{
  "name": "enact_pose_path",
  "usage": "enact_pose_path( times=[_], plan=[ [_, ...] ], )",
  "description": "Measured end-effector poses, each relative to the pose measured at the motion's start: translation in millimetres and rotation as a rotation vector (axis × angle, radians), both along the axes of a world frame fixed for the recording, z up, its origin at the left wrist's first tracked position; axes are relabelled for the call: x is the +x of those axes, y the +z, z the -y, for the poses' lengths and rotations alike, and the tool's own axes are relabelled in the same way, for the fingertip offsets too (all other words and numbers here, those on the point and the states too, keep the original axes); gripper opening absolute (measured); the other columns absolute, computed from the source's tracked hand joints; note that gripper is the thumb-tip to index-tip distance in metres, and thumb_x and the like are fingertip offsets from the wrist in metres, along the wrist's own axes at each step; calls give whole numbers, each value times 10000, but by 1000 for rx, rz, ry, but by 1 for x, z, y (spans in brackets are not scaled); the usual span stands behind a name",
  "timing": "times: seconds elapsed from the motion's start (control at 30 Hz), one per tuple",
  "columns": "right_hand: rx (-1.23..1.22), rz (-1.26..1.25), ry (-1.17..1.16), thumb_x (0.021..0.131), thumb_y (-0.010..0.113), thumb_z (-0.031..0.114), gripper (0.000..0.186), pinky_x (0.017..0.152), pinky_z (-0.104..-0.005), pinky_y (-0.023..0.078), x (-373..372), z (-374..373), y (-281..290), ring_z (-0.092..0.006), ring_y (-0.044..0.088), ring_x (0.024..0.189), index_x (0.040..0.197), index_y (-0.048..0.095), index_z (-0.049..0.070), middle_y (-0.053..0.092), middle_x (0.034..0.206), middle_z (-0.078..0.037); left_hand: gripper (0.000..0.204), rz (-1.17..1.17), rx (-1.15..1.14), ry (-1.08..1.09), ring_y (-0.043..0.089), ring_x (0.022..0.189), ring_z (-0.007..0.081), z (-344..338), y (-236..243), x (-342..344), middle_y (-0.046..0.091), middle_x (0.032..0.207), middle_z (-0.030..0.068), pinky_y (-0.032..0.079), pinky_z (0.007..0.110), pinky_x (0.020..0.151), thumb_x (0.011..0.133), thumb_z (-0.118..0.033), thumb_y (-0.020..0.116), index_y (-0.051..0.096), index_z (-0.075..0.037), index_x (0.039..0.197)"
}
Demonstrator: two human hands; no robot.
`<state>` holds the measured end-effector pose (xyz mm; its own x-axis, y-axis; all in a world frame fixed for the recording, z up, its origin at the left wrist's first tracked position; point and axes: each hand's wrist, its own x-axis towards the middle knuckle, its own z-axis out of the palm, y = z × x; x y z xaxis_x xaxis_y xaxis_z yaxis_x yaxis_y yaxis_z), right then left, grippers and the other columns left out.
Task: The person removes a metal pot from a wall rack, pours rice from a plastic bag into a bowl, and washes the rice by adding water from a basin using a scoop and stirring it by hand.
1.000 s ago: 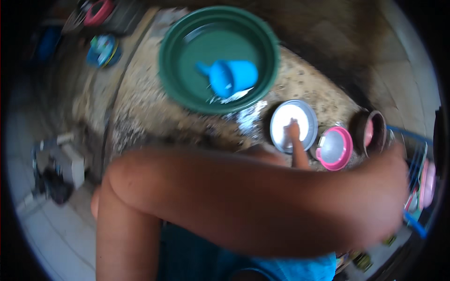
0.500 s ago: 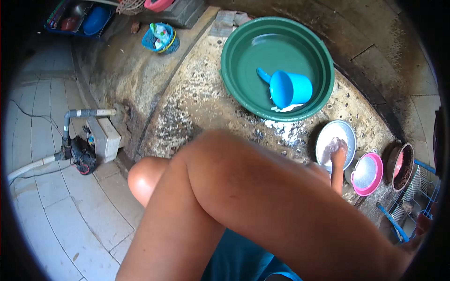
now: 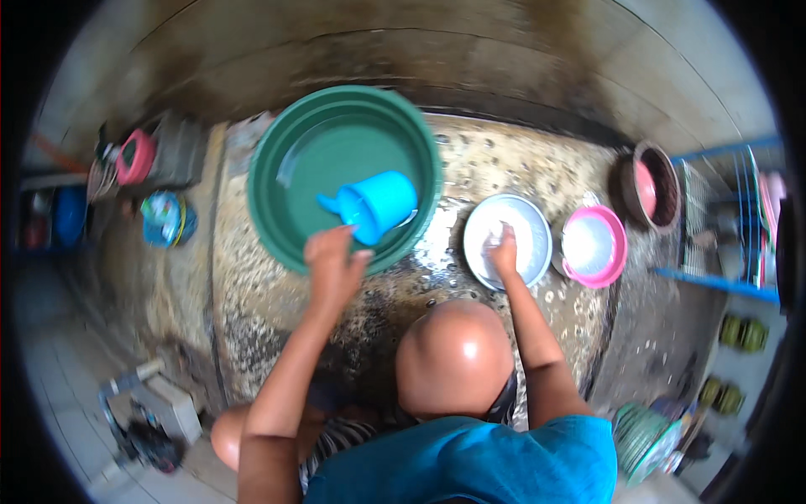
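The left hand [image 3: 334, 267] reaches over the near rim of the green basin [image 3: 290, 181], fingers loosely curled, just short of the handle of the blue jug [image 3: 378, 204] that lies tilted in the water; it grips nothing. The right hand [image 3: 504, 250] presses down inside the white bowl [image 3: 531, 223], fingers together on something pale I cannot make out. A pink bowl [image 3: 617, 248] sits just beside the white one, and a brown pot [image 3: 663, 181] stands beyond it. All rest on the wet speckled floor [image 3: 504, 164].
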<state>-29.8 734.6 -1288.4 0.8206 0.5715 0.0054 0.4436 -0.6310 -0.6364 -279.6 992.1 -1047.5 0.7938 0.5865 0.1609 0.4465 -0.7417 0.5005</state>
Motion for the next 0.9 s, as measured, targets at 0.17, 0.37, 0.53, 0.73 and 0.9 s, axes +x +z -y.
enact_pose_path(
  times=[0.17,0.37,0.53,0.73,0.9],
  plan=[
    [-570,76,254,796,552,350,700,935,-575,351,-1,-16,37,-393,333,1242,1392,255,135,321,1381,-181,438,-131,280,584,426,1171,314,-34,-105,-29,515,1218,126,131,525,1040,746,-289,645,551,-100,1130],
    [-188,-104,-122,781,634,279,420,802,-369,482,37,11,-19,-273,601,911,1133,549,67,570,1092,-169,208,-120,189,775,492,1083,235,-29,-110,-13,610,1041,-28,109,567,1035,755,-233,634,611,-163,950],
    [658,-911,-801,820,646,278,320,479,-307,482,30,0,-14,-172,579,565,981,572,11,607,768,-99,109,-181,171,742,543,971,220,-32,-108,-18,624,928,-70,108,570,1030,757,-184,615,614,-176,866],
    [652,-942,-973,742,689,482,679,431,-298,460,33,14,64,-160,567,584,1117,481,-44,586,756,-86,87,-194,142,715,557,928,199,-27,-112,-9,622,897,-91,119,580,1017,764,-196,610,621,-192,850],
    [343,-838,-609,848,549,491,588,630,-288,453,51,37,88,-147,563,770,1095,560,-43,606,912,-98,87,-200,139,709,560,920,181,-27,-114,-10,626,879,-98,127,581,1004,769,-201,608,626,-214,853]
  ],
)
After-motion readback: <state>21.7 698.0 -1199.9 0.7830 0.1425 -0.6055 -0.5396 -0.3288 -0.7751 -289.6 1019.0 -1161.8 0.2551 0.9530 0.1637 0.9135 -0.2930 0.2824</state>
